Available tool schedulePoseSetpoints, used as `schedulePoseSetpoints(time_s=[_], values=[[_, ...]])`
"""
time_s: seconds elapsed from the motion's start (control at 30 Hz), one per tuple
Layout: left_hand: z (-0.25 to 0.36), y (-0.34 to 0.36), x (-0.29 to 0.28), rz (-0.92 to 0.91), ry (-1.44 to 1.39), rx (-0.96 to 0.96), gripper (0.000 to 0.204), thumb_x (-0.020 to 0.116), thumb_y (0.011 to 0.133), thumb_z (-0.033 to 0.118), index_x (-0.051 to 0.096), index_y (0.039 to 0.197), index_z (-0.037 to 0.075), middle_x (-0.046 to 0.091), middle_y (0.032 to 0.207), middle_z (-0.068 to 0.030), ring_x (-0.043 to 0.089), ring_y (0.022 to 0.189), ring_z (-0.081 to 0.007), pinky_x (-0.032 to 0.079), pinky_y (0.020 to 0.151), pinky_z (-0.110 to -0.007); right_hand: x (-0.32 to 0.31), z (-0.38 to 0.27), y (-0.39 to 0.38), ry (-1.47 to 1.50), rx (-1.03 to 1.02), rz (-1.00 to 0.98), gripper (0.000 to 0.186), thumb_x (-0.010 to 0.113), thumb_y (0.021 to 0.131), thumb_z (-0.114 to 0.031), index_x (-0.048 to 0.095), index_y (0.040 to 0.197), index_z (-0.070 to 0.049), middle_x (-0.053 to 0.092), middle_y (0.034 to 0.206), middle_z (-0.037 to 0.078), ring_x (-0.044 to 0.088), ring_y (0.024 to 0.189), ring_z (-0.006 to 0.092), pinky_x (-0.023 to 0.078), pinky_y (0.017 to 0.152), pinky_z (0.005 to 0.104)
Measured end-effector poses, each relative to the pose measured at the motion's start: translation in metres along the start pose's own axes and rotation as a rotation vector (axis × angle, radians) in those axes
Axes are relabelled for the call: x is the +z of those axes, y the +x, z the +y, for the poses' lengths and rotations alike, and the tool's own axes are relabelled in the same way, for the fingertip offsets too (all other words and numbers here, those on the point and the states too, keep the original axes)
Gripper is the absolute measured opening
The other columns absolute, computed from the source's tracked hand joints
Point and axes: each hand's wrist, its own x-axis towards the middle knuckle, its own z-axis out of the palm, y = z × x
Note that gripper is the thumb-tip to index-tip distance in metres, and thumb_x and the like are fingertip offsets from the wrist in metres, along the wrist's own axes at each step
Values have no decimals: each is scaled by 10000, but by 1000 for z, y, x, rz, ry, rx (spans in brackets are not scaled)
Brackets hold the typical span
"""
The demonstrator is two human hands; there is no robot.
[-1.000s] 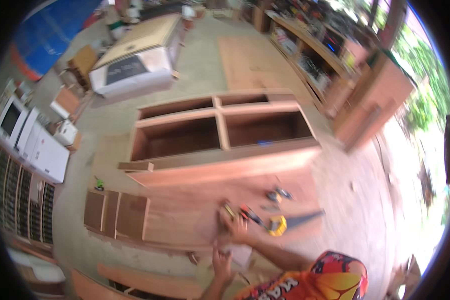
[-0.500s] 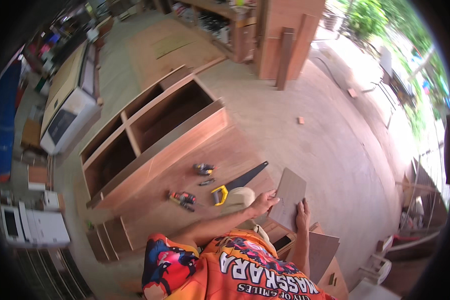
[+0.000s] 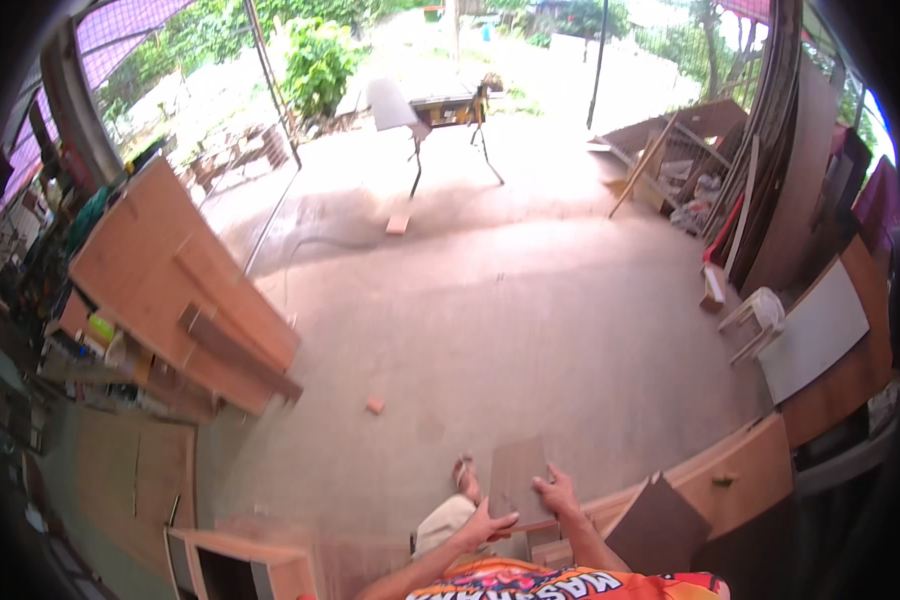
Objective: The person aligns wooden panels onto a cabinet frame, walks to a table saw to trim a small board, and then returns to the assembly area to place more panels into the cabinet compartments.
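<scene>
A thin brown wooden board is held low at the centre, in front of my body. My left hand grips its near left corner, thumb over the surface. My right hand is closed on its right edge. My sandalled foot shows just left of the board. Below and right of it lie dark brown panels over a longer light wood piece.
A tall plywood box stands at left, a cabinet frame at lower left. Small wood blocks lie on the floor. At right are a white chair and leaning sheets. A folding stand stands outside at the back.
My view has swung right, from the cabinet and tools toward the open side with plants. The board, gripped since half a second ago, has turned with me to point forward.
</scene>
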Motion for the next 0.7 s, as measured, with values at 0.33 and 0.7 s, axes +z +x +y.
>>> schedulePoseSetpoints(time_s=[0.33,0.7], values=[[331,151,-77,-88,312,408,1391,987,774,317,-26,1691,57,495,1502,-186,566,1336,-272,547,1054,-413,4,-266,218,256,-255,12,707,662,1059,-208,340,1664,-37,651,1428,180,632,1232,228,514,1056,365],[555,434,-144,-160,421,390,1281,979,767,321,124,1687,64,457,1558,-187,453,1464,-296,436,1181,-424,1,-329,589,-78,-89,73,520,543,1108,-225,477,1576,-9,648,1442,197,607,1310,252,464,1125,387]])
